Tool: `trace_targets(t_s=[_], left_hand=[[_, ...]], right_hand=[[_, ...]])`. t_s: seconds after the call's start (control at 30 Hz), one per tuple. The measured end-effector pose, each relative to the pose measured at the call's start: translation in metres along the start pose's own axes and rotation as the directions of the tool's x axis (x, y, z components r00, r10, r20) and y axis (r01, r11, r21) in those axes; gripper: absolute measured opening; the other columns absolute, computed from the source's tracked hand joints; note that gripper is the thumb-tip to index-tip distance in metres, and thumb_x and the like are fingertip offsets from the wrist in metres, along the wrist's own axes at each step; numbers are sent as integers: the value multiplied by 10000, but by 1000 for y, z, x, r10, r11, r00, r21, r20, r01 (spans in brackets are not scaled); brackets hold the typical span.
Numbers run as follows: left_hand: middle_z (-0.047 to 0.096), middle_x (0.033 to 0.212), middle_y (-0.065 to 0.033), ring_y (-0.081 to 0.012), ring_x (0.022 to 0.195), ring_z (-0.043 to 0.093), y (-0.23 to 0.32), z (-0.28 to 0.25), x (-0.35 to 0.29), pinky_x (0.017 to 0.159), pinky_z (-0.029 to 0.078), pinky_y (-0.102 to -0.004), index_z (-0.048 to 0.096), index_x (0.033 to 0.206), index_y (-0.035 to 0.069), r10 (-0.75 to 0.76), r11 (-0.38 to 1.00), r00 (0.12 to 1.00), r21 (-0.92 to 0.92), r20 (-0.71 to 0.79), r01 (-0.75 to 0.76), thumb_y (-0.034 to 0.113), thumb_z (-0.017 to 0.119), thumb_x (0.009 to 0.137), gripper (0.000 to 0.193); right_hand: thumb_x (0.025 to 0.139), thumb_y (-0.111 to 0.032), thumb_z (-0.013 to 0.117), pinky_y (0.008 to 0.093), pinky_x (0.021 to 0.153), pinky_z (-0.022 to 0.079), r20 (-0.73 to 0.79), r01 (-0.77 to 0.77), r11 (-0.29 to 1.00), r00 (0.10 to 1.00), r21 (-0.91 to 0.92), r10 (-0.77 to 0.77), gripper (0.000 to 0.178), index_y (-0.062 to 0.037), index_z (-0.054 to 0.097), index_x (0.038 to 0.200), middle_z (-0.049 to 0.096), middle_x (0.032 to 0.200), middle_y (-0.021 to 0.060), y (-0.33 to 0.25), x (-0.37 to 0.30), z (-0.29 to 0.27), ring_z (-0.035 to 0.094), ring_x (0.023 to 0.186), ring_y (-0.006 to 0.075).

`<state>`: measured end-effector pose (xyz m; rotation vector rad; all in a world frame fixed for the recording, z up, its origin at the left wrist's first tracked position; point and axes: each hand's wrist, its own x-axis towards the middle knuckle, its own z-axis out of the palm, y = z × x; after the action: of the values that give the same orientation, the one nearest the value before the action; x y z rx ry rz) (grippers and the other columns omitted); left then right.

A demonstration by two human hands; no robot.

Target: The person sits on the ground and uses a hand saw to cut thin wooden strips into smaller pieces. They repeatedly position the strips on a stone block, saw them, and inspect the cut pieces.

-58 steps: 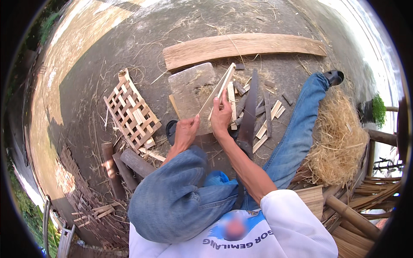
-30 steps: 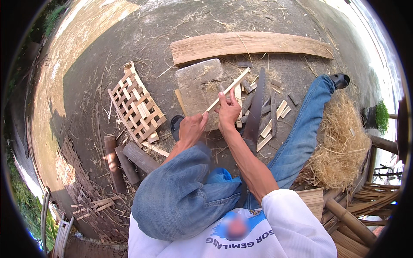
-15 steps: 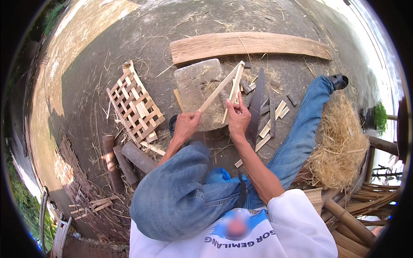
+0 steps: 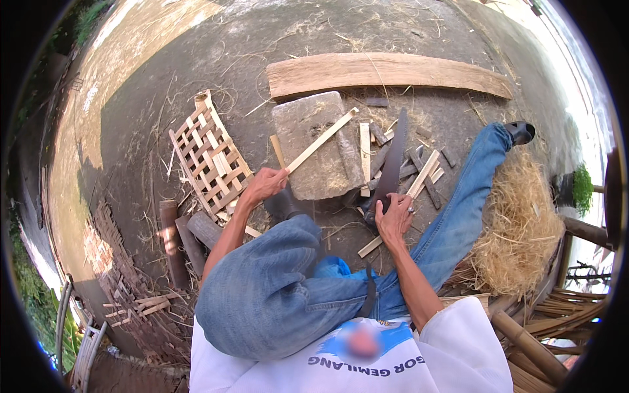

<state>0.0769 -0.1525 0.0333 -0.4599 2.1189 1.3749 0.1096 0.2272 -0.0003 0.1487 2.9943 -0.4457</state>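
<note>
Clearly, the right hand (image 4: 395, 217) is the one to worry about: it sits at the butt of the saw (image 4: 393, 154), partly curled, among loose sticks (image 4: 422, 173) and dark offcuts (image 4: 429, 187). I cannot tell whether it closes on the saw's handle, on a stick, or on neither. The blade points away from the body (which side carries the teeth is too small to tell), so fingers sliding up along it could get nicked. The jumble around it could also make the saw roll or shift if a stick were pulled out carelessly.

Meanwhile, the left hand (image 4: 267, 185) pinches one pale strip (image 4: 321, 141) by its near end. The strip slants out over the stone block (image 4: 318, 177), its far end unheld; whether it touches the stone I cannot tell. Held at one end only, it could swing or slip, and a thin strip like that might split or leave splinters if bent hard. Just beside that hand, the woven panel (image 4: 209, 154) lies near the left foot (image 4: 283, 204); a careless shift of the leg could knock its slats askew.
</note>
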Motion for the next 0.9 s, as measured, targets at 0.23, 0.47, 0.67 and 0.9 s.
trace_targets(t_s=[0.23, 0.47, 0.67, 0.9], left_hand=[[453, 571, 17, -117, 496, 397, -16, -7, 16, 482, 300, -306, 568, 662, 61, 87, 996, 993, 8, 79, -88, 559, 528, 992, 599], [390, 560, 52, -86, 496, 320, -10, -19, 41, 473, 241, -284, 519, 638, 112, 18, 998, 998, -66, 61, -14, 531, 522, 1005, 558], [369, 527, 71, -74, 453, 316, 4, -25, 47, 437, 231, -283, 533, 659, 113, -20, 993, 992, -114, 125, 34, 517, 550, 995, 526], [366, 528, 75, -62, 436, 288, -6, -29, 52, 422, 210, -275, 551, 685, 101, -26, 988, 986, -146, 167, 50, 511, 563, 991, 512]], right_hand=[[798, -382, 811, 538, 791, 543, 281, 99, 994, 956, -41, -84, 826, -76, 382, 1434, 503, 1159, 198, -14, -22, -12, 636, 938, 447], [854, -177, 663, 482, 825, 551, -68, 193, 967, 981, 164, -184, 700, -6, 379, 1470, 563, 1175, 203, -12, -19, -14, 648, 968, 394], [919, -114, 631, 403, 908, 525, 221, -105, -254, 843, 962, 491, 365, 9, 574, 1258, 632, 1105, 82, 6, 13, -40, 630, 985, 229], [989, -106, 615, 309, 876, 483, -74, -27, 309, 948, 951, 310, 229, 35, 651, 1167, 637, 1062, 51, -60, -26, -91, 609, 967, 197]])
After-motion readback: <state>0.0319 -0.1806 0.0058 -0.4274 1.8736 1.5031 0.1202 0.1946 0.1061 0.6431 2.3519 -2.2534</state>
